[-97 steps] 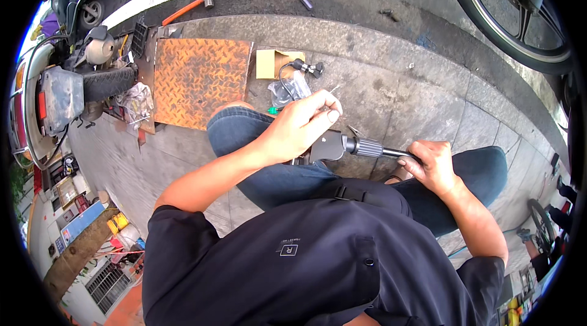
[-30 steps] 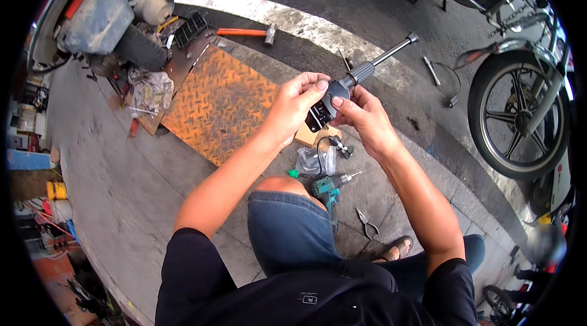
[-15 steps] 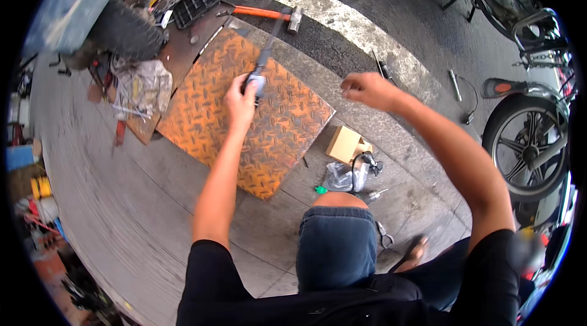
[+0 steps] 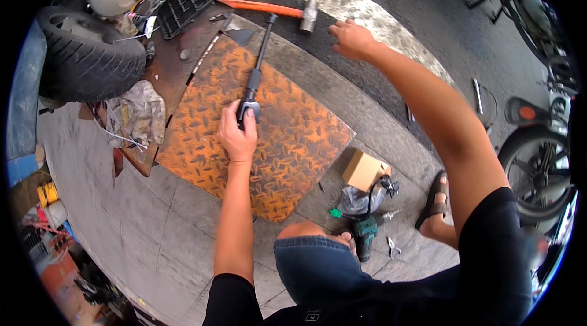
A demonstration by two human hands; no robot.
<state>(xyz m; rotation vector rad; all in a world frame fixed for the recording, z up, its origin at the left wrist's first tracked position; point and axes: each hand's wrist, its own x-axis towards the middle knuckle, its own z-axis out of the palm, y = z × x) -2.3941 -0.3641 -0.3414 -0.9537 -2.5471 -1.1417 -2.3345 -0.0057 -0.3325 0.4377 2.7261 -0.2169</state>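
My left hand (image 4: 237, 133) is closed round the thick end of a long black rod-shaped tool (image 4: 263, 49) with a grey part by my thumb. The tool's thin end points away, past the far edge of a rusty orange checker plate (image 4: 293, 136), and I cannot tell its exact kind. My right hand (image 4: 353, 38) is raised beyond the plate, fingers bent and apart, with nothing seen in it. Closest to it is the steel head of a sledgehammer (image 4: 263, 7) with an orange handle, lying on the ground.
Right of my knee are a cardboard box (image 4: 365, 170), a plastic bag (image 4: 356, 200), a green power drill (image 4: 367, 234) and pliers (image 4: 393, 248). At left stand a tire (image 4: 92, 60), rags (image 4: 137, 112) and a black tray (image 4: 184, 8). A motorcycle wheel (image 4: 538, 170) is at right.
My right hand has moved farther away, toward the hammer head. The black tool in my left hand has come a little nearer. My view has shifted, and the drill shows more fully.
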